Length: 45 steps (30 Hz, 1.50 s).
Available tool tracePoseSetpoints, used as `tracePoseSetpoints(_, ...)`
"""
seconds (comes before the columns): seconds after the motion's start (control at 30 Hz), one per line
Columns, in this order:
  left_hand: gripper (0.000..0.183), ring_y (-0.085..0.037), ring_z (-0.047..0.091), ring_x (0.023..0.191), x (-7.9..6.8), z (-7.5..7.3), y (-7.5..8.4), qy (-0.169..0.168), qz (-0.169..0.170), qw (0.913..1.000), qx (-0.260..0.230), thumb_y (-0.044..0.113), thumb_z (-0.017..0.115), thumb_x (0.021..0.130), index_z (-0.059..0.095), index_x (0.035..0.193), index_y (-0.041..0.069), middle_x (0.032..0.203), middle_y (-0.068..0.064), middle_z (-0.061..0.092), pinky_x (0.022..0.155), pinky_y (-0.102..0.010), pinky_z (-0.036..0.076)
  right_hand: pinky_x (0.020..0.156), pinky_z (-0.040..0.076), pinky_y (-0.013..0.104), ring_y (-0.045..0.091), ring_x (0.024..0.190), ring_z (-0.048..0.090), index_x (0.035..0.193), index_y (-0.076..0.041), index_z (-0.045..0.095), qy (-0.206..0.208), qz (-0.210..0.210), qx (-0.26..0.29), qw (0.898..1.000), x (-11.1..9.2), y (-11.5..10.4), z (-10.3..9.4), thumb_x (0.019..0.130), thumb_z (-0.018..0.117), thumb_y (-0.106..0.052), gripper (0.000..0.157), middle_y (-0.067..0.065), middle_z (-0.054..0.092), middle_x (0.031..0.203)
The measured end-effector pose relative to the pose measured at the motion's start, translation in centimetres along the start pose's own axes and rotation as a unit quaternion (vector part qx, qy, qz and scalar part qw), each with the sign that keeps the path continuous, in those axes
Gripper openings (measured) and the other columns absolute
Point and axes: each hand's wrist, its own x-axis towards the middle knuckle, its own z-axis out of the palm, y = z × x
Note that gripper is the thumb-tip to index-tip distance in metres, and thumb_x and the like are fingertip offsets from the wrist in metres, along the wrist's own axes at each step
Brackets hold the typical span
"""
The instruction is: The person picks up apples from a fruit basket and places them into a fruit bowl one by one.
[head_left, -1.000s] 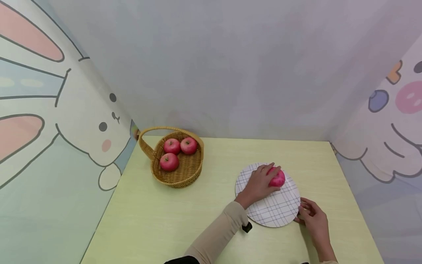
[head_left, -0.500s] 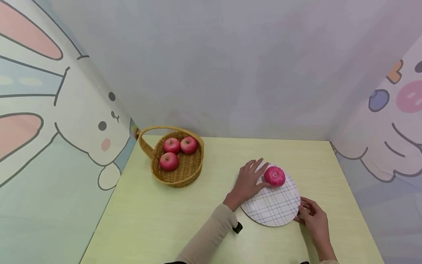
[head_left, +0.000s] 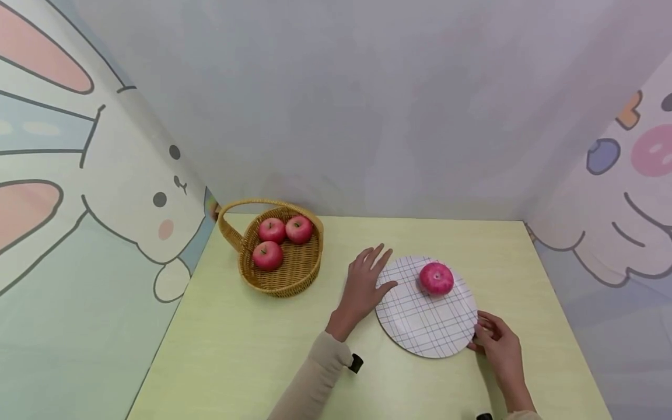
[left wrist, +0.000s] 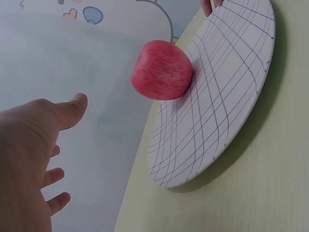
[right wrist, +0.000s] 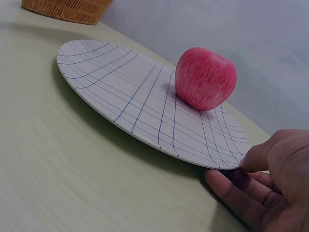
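Observation:
A white plate (head_left: 425,326) with a blue grid pattern lies on the table at right of centre in the head view. On its far part sits a red apple (head_left: 436,279), touched by no hand. My right hand (head_left: 500,350) pinches the plate's right rim, with the thumb on top and fingers under the edge, as the right wrist view shows. Just left of the plate, my left hand (head_left: 362,286) is held with fingers spread and nothing in it. The left wrist view shows its thumb (left wrist: 70,111) apart from the apple.
A wicker basket (head_left: 283,286) with a tall handle stands at the back left of the pale yellow table (head_left: 236,350). Three red apples (head_left: 268,255) lie in it. Fabric walls with cartoon animals (head_left: 126,204) enclose the table's back and sides.
My left hand has let go of the apple on the plate and moved left, off the plate. The right hand has kept its hold on the rim.

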Motion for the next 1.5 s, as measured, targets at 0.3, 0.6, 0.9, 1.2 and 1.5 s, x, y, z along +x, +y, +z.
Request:
tracePoseSetpoints(0.3,0.077,-0.022,0.044,0.137,-1.3,-3.1,-2.9,0.053,-0.048,0.9955,-0.062,0.042,0.076,0.084,0.041,0.150,0.023,0.152,0.000,0.046,0.102,-0.049,0.045,0.066,0.061,0.031,-0.001,0.079,0.059,0.141,-0.004,0.048,-0.005,-0.005,0.006,1.000,0.1,0.0,-0.1,0.097,0.061,-0.013,0.047,-0.011,0.058,0.102)
tracePoseSetpoints(0.6,0.066,-0.025,0.049,0.133,-2.8,-5.4,-5.7,0.102,-0.089,0.9839,-0.116,0.033,0.078,0.084,0.051,0.142,0.017,0.144,-0.004,0.053,0.109,-0.046,0.042,0.067,0.061,0.032,-0.001,0.080,0.058,0.141,-0.005,0.048,-0.011,0.007,0.011,1.000,-0.3,-0.1,-0.1,0.097,0.061,-0.013,0.047,-0.010,0.060,0.102)
tracePoseSetpoints(0.9,0.062,-0.027,0.050,0.127,-3.7,-6.6,-8.6,0.166,-0.118,0.9707,-0.128,0.025,0.080,0.083,0.054,0.138,0.013,0.137,-0.008,0.057,0.107,-0.047,0.039,0.068,0.061,0.031,0.000,0.082,0.056,0.141,-0.007,0.049,-0.001,0.012,-0.006,1.000,-0.1,0.1,0.1,0.097,0.060,-0.014,0.046,-0.011,0.059,0.102)
tracePoseSetpoints(1.2,0.062,-0.033,0.045,0.130,-4.3,-7.7,-11.3,0.171,-0.201,0.9549,-0.136,0.024,0.078,0.084,0.051,0.138,0.008,0.138,-0.012,0.053,0.109,-0.053,0.033,0.067,0.061,0.031,0.000,0.081,0.057,0.141,-0.006,0.049,0.003,0.010,0.005,1.000,0.0,0.0,-0.1,0.097,0.061,-0.015,0.046,-0.012,0.059,0.102)
tracePoseSetpoints(1.5,0.064,-0.041,0.041,0.130,-4.6,-8.8,-13.5,0.222,-0.272,0.9304,-0.107,0.014,0.080,0.081,0.051,0.137,0.004,0.136,-0.021,0.051,0.110,-0.059,0.028,0.064,0.061,0.032,0.001,0.078,0.059,0.139,-0.003,0.049,-0.005,0.000,0.043,0.999,-0.2,0.1,-0.1,0.096,0.063,-0.013,0.047,-0.009,0.061,0.100)
